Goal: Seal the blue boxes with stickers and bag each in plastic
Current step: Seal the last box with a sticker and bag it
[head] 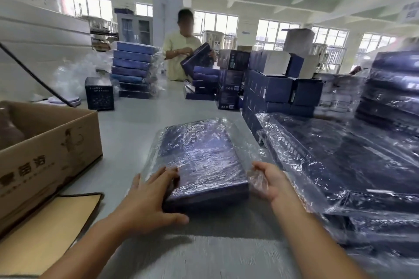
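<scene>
A flat blue box (201, 161) lies on the grey table (140, 124) in front of me, inside a clear plastic bag (247, 140) whose open end faces me. My left hand (147, 199) rests on the box's near left corner, fingers on top and thumb along the near side. My right hand (269, 181) pinches the loose edge of the bag at the box's near right corner.
Bagged blue boxes (353, 165) are stacked close on my right. An open cardboard carton (45, 149) stands at my left. Further stacks of blue boxes (133, 70) line the far table, where a person (179, 52) handles another box.
</scene>
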